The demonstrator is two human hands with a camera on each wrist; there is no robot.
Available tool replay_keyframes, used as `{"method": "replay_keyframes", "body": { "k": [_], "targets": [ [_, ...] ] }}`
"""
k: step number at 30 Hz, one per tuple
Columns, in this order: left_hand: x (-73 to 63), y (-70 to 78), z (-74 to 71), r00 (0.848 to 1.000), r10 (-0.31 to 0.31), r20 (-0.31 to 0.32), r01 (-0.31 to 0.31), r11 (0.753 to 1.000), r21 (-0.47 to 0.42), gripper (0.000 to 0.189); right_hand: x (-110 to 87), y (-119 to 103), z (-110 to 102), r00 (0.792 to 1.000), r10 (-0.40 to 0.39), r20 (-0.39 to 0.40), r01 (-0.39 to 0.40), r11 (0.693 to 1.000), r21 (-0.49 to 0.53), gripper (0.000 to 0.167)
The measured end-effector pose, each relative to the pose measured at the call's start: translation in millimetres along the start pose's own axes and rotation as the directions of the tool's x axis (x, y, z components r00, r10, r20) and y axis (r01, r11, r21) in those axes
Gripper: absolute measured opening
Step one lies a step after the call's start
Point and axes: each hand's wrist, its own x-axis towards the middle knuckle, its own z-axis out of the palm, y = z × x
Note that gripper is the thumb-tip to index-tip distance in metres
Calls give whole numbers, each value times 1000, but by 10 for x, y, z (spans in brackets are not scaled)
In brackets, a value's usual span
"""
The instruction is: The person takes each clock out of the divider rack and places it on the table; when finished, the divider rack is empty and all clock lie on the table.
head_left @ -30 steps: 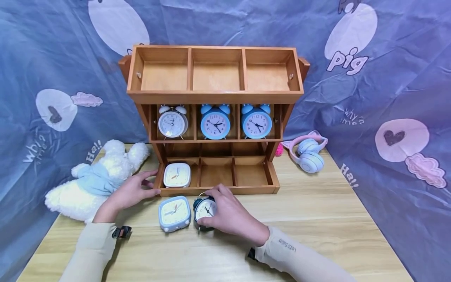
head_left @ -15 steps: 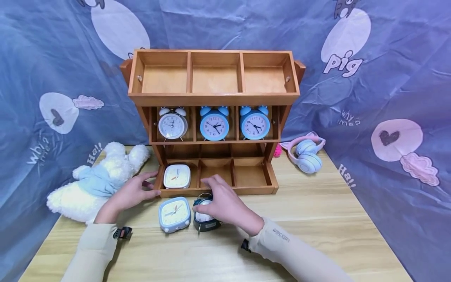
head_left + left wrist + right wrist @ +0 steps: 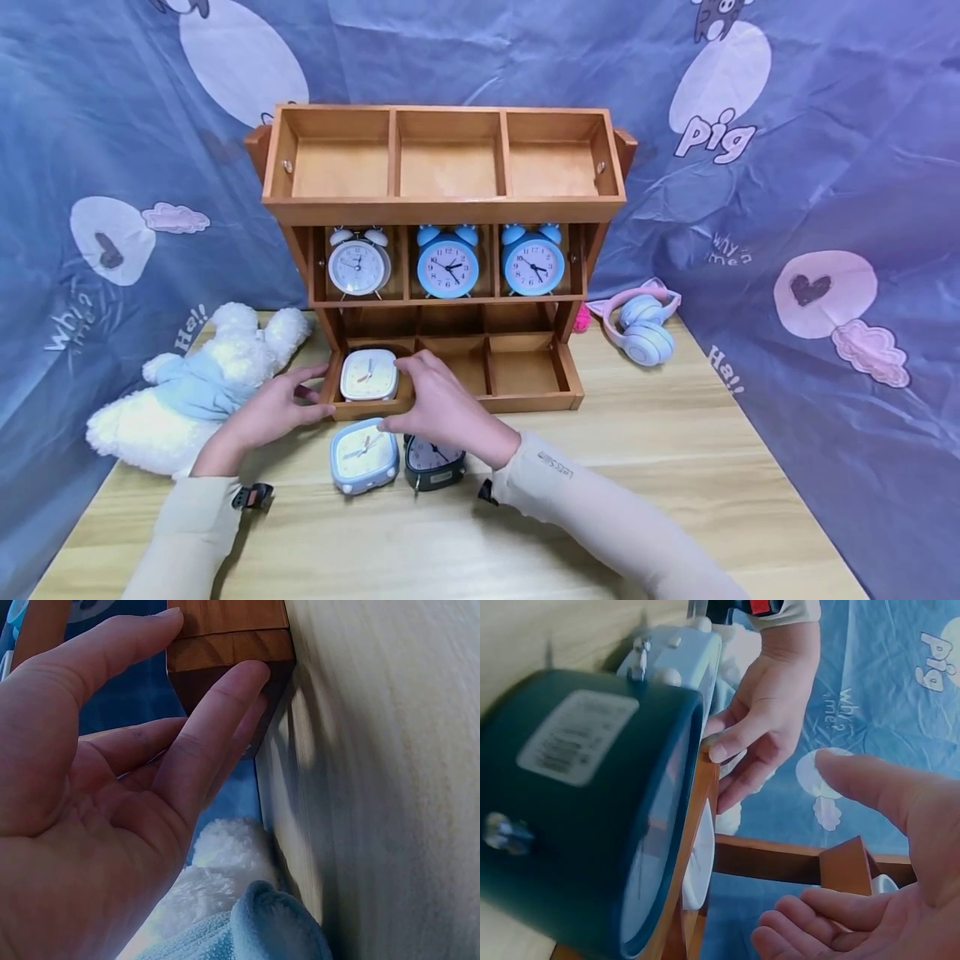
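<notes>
My left hand (image 3: 273,408) rests against the front left corner of the wooden shelf (image 3: 525,405), its thumb and fairly straight fingers touching the wood. My right hand (image 3: 450,410) holds nothing, its thumb and fingers spread above the blue alarm clock (image 3: 364,455) and the dark green alarm clock (image 3: 435,467). Both clocks stand on the table in front of the shelf; the right hand partly hides the green one. A white square alarm clock (image 3: 369,375) sits in the bottom left compartment, close to the right fingertips. In the right wrist view the green clock (image 3: 570,802) looms large beside the hand.
On the middle tier stand a white twin-bell clock (image 3: 358,265) and two blue twin-bell clocks (image 3: 447,267). A white plush toy (image 3: 180,392) lies left of the shelf. Cat-ear headphones (image 3: 645,329) lie at the right, near a pink object (image 3: 581,318). Blue printed cloth hangs behind.
My right hand has let go of the dark green alarm clock and moved left and up toward the white square clock. The left hand keeps its place at the shelf corner.
</notes>
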Motion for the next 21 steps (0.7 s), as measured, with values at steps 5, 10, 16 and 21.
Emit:
{"method": "replay_keyframes", "body": {
  "k": [5, 10, 16, 21],
  "targets": [
    [4, 4, 3, 1000, -7, 3, 7, 1000, 3, 84, 146, -38, 4, 1000, -6, 2, 6, 1000, 6, 92],
    [14, 0, -1, 1000, -19, 6, 19, 1000, 5, 84, 291, -40, 26, 999, -35, -13, 35, 999, -9, 89],
    [12, -6, -5, 1000, -11, 7, 11, 1000, 1, 84, 427, -34, 80, 1000, -10, -9, 9, 998, -68, 91],
    [13, -23, -1, 1000, -9, 0, 9, 1000, 3, 83, 525, -33, 106, 1000, 8, 9, -7, 996, -93, 93]
  ]
}}
